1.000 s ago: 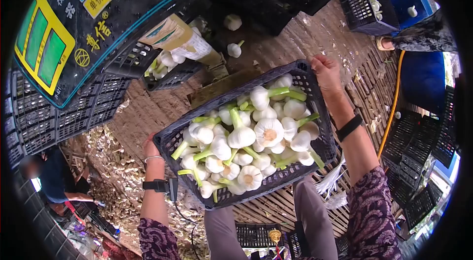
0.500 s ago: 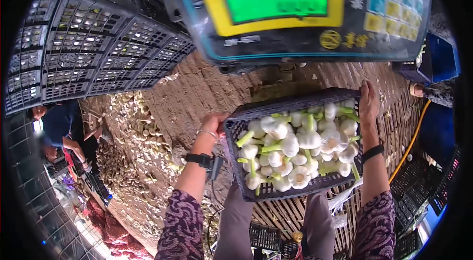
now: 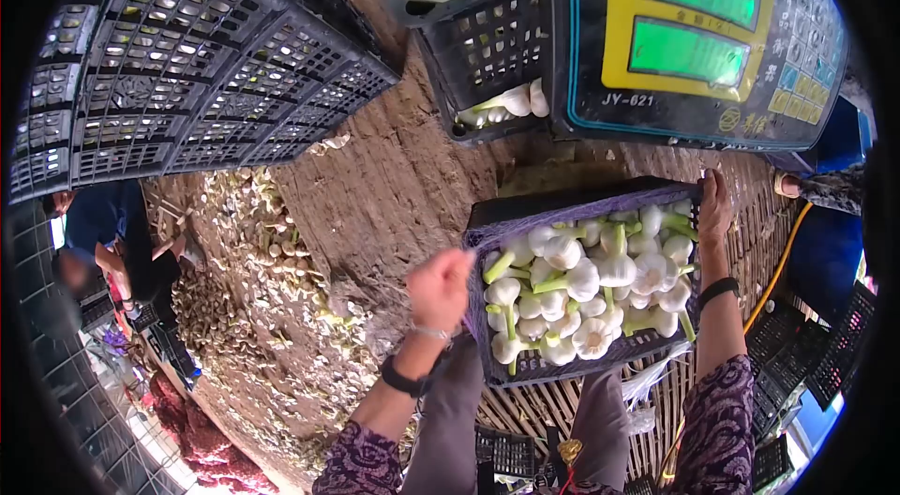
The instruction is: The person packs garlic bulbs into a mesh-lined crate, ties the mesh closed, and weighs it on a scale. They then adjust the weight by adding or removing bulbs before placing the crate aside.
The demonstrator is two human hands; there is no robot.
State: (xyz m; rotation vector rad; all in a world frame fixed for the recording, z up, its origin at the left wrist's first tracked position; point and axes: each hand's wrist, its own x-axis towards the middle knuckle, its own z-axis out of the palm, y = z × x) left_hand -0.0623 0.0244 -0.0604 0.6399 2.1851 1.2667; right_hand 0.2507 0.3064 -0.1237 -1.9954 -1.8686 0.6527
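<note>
- Head view: black crate [image 3: 525, 366] full of garlic bulbs [image 3: 583, 281], held out low under the weighing scale [image 3: 698, 31].
- Right hand [image 3: 714, 206] curled over crate's far right rim, fingers closed on it.
- Left hand [image 3: 439, 289] at crate's left edge, blurred; grip cannot be told.
- Risk: weak left hold, crate tips left, bulbs spill onto dirt.
- Risk: crate's far rim knocks scale or second garlic crate [image 3: 483, 45] just above.
- Open room left of crate over bare dirt; stacked empty crates [image 3: 187, 54] well up-left; yellow hose [image 3: 783, 256] right of crate.

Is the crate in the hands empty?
No, the crate is full of white garlic bulbs with green stems.
</note>
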